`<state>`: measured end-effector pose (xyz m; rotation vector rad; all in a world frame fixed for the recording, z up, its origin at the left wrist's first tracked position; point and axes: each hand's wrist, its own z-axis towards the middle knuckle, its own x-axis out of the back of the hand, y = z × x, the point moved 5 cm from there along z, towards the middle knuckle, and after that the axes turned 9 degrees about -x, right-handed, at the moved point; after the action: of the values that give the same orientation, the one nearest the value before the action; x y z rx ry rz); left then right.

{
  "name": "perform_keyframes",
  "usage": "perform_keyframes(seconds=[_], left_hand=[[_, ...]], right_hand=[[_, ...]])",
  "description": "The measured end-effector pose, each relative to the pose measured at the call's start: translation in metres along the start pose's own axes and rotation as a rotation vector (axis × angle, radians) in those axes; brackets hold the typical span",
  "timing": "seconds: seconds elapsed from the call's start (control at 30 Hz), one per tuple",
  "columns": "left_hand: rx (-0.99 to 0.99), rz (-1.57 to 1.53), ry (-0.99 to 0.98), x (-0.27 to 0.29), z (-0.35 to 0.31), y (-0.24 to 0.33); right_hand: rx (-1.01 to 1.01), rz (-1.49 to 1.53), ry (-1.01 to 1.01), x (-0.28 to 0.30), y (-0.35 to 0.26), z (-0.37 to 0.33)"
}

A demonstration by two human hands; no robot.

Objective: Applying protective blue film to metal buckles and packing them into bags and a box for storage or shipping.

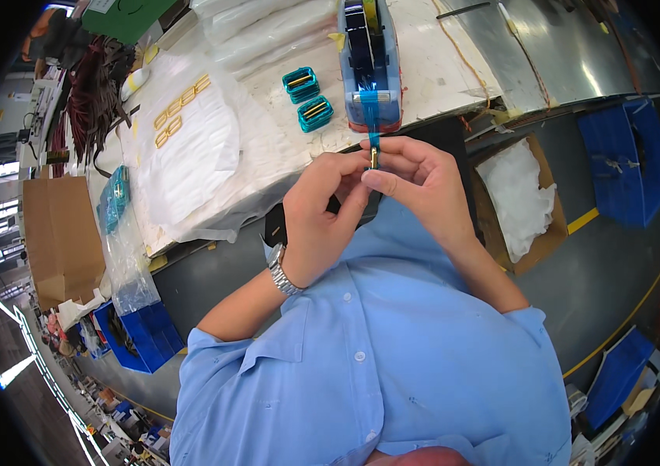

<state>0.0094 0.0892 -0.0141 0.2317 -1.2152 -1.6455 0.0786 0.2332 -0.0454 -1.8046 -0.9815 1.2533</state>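
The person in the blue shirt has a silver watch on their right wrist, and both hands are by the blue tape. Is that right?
Not quite: the head view shows the silver watch on the left wrist, not the right. The shirt is blue, and the left hand and right hand are by the blue tape.

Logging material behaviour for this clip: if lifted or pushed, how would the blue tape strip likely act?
The blue tape strip would probably bend easily, since it looks thin and partly see-through. Being a narrow film, it is likely very light. Running straight from the tape dispenser toward the right hand, it may go slack once freed.
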Motion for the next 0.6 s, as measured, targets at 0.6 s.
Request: perform_keyframes(seconds=[0.6], left_hand=[[0.607,-0.554,-0.243,-0.004,0.047,-0.032]], right_hand=[[0.034,0.035,0.050,0.010,0.006,0.010]])
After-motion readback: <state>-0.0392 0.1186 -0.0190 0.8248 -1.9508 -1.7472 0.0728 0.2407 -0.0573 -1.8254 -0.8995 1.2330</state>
